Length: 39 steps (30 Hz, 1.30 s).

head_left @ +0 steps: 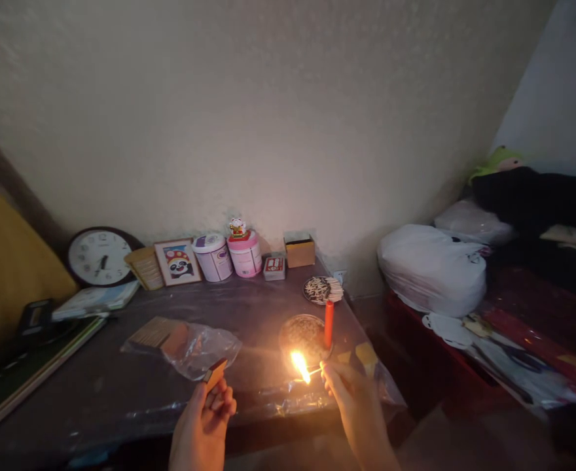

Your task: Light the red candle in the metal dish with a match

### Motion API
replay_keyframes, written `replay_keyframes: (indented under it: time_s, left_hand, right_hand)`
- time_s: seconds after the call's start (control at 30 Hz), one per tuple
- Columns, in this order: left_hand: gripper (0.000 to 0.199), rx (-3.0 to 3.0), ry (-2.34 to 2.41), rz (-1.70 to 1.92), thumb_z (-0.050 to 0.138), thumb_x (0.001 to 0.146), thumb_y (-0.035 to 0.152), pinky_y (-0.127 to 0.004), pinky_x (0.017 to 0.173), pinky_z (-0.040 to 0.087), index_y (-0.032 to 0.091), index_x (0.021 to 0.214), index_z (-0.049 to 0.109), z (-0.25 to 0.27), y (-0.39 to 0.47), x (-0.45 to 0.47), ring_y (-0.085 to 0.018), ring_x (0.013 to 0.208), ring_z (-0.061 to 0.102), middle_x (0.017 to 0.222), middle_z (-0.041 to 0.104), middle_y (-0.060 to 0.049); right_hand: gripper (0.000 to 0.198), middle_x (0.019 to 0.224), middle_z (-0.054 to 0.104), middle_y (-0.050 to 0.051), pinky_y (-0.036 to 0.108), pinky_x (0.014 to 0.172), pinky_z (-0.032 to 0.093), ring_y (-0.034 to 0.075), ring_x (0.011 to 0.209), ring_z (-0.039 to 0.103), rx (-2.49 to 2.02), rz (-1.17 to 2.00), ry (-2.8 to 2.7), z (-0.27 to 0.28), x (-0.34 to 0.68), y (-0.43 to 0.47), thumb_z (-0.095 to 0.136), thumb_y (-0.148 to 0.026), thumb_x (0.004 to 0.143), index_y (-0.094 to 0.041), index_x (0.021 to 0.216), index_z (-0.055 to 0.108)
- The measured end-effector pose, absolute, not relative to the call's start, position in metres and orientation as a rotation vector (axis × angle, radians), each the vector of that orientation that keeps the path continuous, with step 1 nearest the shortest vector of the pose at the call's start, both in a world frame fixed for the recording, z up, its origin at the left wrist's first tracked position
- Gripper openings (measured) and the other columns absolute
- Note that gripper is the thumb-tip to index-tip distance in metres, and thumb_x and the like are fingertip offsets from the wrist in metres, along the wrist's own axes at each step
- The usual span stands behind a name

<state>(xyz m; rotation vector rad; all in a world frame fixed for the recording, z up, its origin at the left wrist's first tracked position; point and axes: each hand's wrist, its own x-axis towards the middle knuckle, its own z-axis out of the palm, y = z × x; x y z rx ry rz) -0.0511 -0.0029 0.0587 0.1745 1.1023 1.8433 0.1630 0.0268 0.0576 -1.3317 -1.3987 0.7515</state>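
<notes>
Between thumb and fingers, my left hand (205, 415) grips a small matchbox (215, 373) above the table's front edge. My right hand (349, 396) pinches a burning match (314, 372), its bright flame pointing left. Just beyond the flame, a red candle (328, 325) stands upright at the right side of a round dish (300, 330); its wick is too small to make out. Behind the candle, a round plate (309, 298) bears many loose matchsticks (323, 288). A clear plastic bag (202, 350) with a brown block-like pack lies beyond my left hand.
Along the wall stand a clock (99, 256), a panda picture frame (179, 261), two canisters (212, 258) and a small cardboard box (299, 252). A lucky cat figurine (237, 227) sits on the pink canister. To the right, a white plastic bag (430, 268) rests on a red surface.
</notes>
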Motion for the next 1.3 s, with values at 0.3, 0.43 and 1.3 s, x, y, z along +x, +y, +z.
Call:
replay_keyframes:
  time_s: [0.3,0.43,1.3]
  left_hand:
    - [0.026,0.269,1.071,1.848,0.068,0.068,0.042,-0.027,0.047,0.044,0.02,0.08,0.069,0.046,0.002,-0.06,-0.014,0.055,0.051,0.065,0.058,0.0]
    - [0.024,0.242,1.076,1.853,0.07,0.066,0.04,-0.027,0.05,0.046,0.019,0.078,0.069,0.05,0.001,-0.058,-0.014,0.057,0.052,0.066,0.059,-0.001]
    - [0.023,0.109,0.993,1.843,0.06,0.076,0.035,-0.023,0.052,0.049,0.017,0.085,0.072,0.059,0.002,-0.062,-0.014,0.065,0.056,0.073,0.063,-0.004]
  right_hand:
    - [0.034,0.057,0.052,-0.003,0.027,0.057,0.044,0.015,0.056,0.05,-1.363,0.668,-1.404,0.046,0.162,0.033,0.052,-0.038,0.083,-0.021,0.054,0.056]
    - [0.025,0.061,0.057,-0.001,0.024,0.055,0.046,0.016,0.059,0.054,-1.307,0.79,-1.333,0.048,0.162,0.031,0.055,-0.039,0.082,-0.019,0.07,0.064]
    - [0.03,0.052,0.06,0.001,0.023,0.049,0.043,0.018,0.054,0.057,-1.351,0.79,-1.312,0.062,0.153,0.037,0.057,-0.039,0.077,-0.016,0.059,0.064]
